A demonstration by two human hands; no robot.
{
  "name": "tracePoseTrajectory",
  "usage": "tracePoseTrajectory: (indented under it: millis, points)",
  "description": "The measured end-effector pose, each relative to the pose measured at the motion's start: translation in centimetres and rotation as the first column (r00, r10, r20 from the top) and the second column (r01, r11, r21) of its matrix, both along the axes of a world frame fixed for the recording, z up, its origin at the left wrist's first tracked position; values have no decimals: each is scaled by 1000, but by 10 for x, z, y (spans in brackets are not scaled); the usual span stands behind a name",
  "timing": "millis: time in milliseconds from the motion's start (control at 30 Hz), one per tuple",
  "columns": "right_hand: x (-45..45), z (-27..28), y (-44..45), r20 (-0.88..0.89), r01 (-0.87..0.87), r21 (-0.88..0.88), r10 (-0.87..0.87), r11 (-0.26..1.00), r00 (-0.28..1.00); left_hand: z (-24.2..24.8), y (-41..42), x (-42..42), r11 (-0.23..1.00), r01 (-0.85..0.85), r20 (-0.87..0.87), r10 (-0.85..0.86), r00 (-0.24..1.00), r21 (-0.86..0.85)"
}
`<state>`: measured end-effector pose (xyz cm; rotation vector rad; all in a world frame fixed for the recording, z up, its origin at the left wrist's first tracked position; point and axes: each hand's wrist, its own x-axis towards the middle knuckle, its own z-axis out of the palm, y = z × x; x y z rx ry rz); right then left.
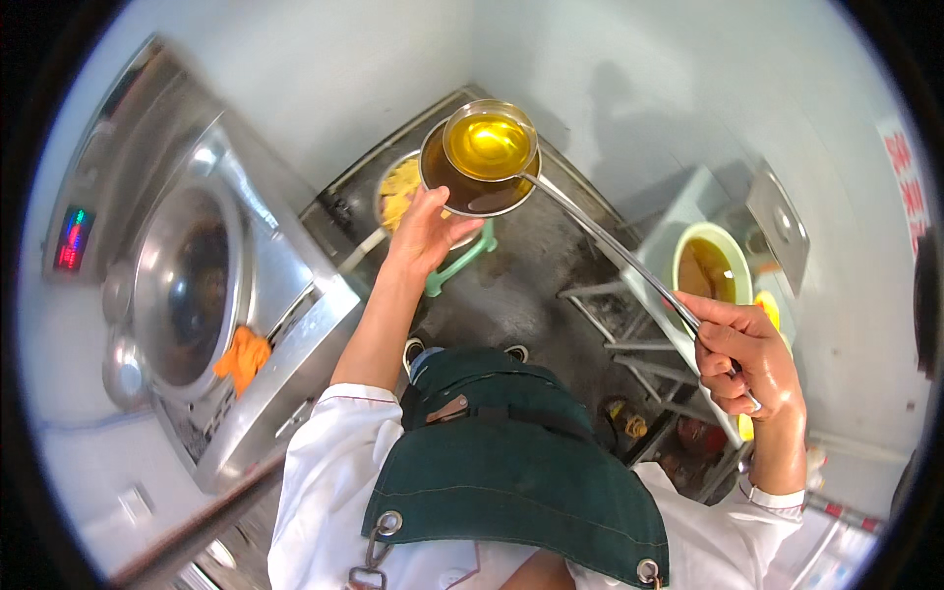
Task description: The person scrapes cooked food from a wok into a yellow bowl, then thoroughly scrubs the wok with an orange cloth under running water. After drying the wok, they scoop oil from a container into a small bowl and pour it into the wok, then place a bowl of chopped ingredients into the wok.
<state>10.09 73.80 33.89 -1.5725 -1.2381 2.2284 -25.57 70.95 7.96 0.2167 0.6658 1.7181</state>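
Note:
In my right hand (745, 354), at the right, is the long handle of a metal ladle (493, 140). Its bowl holds clear yellow liquid, seemingly oil, and is level over a round metal container (472, 193) with dark liquid inside. My left hand (428, 228) grips that container at its lower left rim. Below it, partly hidden, a pan of yellow pieces (398, 184) rests near a green plastic stool (464, 258). At the right a pale green tub (743, 258) of amber liquid stands on a rack shelf.
A large steel wok (184, 284) sits in the stove counter at the left, an orange cloth (243, 359) by its rim. A metal lid (778, 225) leans at the right wall. The metal rack (634, 345) stands on the dark floor, with bottles low beside it.

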Motion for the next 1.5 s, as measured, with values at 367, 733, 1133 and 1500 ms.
tracePoseTrajectory:
  millis: [367, 733, 1133, 1500]
  points:
    - [-197, -1, -38, -89, -551, 9, 550, 834, 831, 50, -226, -140, 809, -577, 25, 583, 812, -115]
    - [-393, -99, -112, -297, -744, -210, 683, 634, 667, 18, -412, -284, 536, -767, -264, 729, 631, -354]
    - [-468, -153, -153, -158, -741, -132, 724, 659, 672, 1, -436, -418, 157, -704, -673, 212, 709, -692]
    - [-459, -198, -138, 429, -563, 821, 753, -95, 499, 20, -416, -438, 186, -972, -423, -876, -231, 147]
